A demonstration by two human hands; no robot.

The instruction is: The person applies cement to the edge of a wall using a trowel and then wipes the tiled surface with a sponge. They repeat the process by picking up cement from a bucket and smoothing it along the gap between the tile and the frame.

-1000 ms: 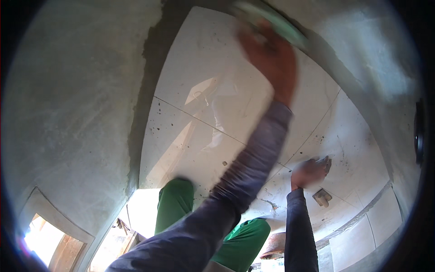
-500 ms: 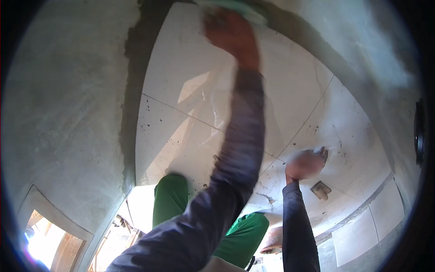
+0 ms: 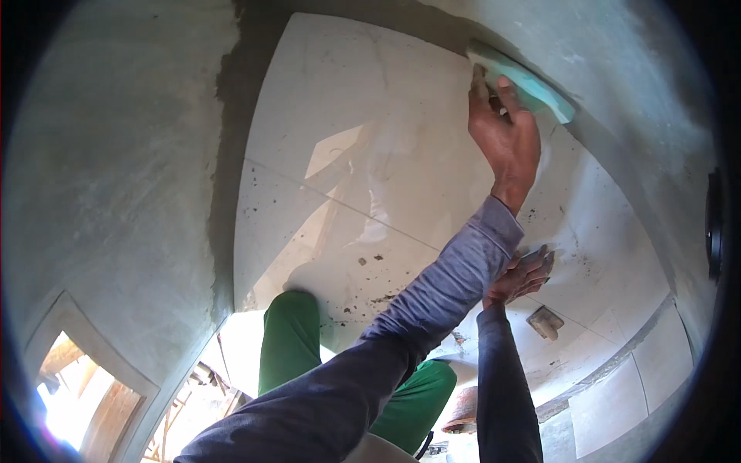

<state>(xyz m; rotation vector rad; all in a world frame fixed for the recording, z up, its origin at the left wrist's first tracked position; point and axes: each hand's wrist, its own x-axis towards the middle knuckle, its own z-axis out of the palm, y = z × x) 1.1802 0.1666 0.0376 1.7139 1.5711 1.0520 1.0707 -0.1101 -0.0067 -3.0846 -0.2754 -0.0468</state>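
Note:
My left hand reaches far up and to the right, and its fingers press a flat pale green sponge against the upper edge of the white tiles, where they meet grey mortar. My right hand rests flat on a lower tile with its fingers spread and holds nothing. Part of it is hidden behind my left sleeve. Dark specks of mortar dot the tiles near the joint lines.
A small grey block-like tool lies on the tile just right of my right hand. My green-trousered knees are below. Rough grey plaster surrounds the tiles. A brown round object sits low, and a bright opening lies at lower left.
My left hand swept the sponge left along the top edge, then back right and lower. My right hand stayed nearly where it was on the tile.

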